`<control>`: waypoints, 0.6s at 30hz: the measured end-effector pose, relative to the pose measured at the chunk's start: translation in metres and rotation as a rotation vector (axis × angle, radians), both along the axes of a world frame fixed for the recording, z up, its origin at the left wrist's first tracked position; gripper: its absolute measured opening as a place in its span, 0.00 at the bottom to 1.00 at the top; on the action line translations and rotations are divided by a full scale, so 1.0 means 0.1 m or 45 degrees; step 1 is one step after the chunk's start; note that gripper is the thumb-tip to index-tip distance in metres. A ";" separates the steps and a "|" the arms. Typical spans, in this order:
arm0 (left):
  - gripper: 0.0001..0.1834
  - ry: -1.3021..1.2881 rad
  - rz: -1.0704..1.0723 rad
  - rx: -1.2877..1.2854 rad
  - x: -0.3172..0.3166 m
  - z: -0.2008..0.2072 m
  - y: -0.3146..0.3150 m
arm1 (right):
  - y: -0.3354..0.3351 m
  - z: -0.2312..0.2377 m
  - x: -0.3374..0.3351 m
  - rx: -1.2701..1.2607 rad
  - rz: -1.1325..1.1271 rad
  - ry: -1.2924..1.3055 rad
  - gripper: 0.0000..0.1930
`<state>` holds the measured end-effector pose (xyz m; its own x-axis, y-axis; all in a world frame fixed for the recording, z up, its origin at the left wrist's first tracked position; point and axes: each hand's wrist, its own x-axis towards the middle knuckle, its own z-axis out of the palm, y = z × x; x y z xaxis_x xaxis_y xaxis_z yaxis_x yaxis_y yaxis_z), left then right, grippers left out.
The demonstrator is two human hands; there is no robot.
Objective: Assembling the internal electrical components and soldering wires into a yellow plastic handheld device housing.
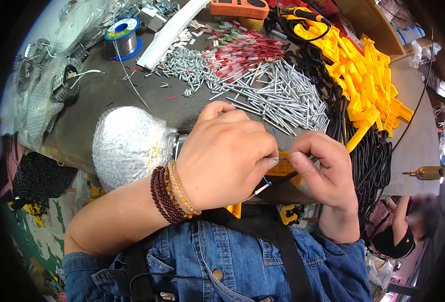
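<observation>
My left hand [227, 151] reaches across the bench edge, its thumb and forefinger pinched on a thin blue wire [283, 159]. Close to its right, my right hand [328, 171] has its fingers curled and its thumb bent in toward the same wire; its exact grip is partly hidden. Under the hands a black cable [287, 178] runs toward my right palm. A short white-sleeved wire [262, 189] with a blue piece shows below my left fingertips. Behind the hands sits a yellow plastic part [283, 168], mostly covered. Left of my left wrist stands a bubble-wrapped rounded object [126, 146] with a metal neck.
Beyond the hands lie piles of long metal rods [283, 95], screws [187, 68] and red-wired parts [242, 50]. Yellow plastic handles [363, 75] and black cables [378, 156] fill the right. A solder spool [124, 38] stands back left. Another person [398, 226] is at lower right.
</observation>
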<state>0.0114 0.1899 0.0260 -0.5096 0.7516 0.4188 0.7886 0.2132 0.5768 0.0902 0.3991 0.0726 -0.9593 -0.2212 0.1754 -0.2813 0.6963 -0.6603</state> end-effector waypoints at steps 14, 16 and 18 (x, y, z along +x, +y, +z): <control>0.50 0.121 -0.031 -0.390 -0.21 0.00 -0.97 | 0.58 -0.14 0.22 0.379 0.081 0.014 0.21; 0.48 0.127 -0.029 -0.382 -0.22 0.00 -1.07 | 0.60 -0.17 0.20 0.395 0.092 -0.005 0.20; 0.47 0.152 -0.022 -0.390 -0.24 0.00 -1.19 | 0.56 -0.21 0.15 0.362 0.099 0.007 0.19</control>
<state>-0.0123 0.0714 0.0256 -0.4567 0.8600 0.2276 0.8516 0.3487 0.3914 0.1055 0.4554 0.0517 -0.9368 -0.3350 0.1009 -0.3440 0.8295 -0.4400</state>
